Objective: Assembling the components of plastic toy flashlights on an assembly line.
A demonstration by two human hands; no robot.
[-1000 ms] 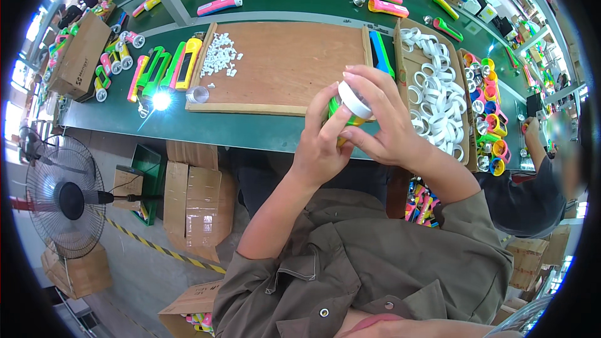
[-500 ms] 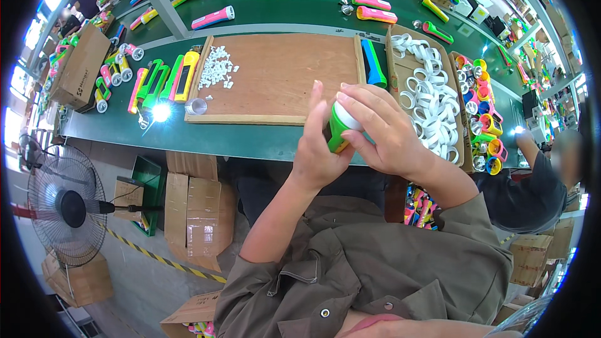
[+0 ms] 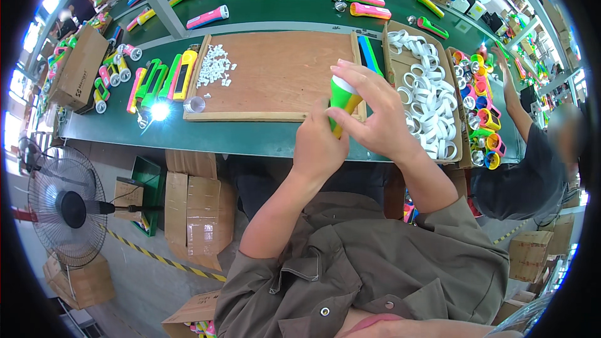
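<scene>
A green and yellow flashlight point(image 3: 341, 99) with a white rim at its wide end is held upright over the front edge of the wooden board point(image 3: 282, 75). My left hand point(image 3: 318, 144) is wrapped round its lower body, which is partly hidden. My right hand point(image 3: 380, 116) grips the wide end, fingers over the white rim and thumb against the side. A pile of small white pieces point(image 3: 215, 66) lies on the board's left part, with a clear round cup point(image 3: 195, 105) at its near left corner.
Right of the board stands a carton of white rings point(image 3: 432, 103), then a box of colourful flashlight heads point(image 3: 485, 119). Several flashlights point(image 3: 153, 84) lie left of the board by a bright lit lamp point(image 3: 160, 111). A co-worker's arm point(image 3: 516, 100) reaches in at the right.
My right hand has turned round the flashlight's head, and its fingers now lie over the rim. My left fingers have closed lower on the body. The co-worker's arm has stretched forward.
</scene>
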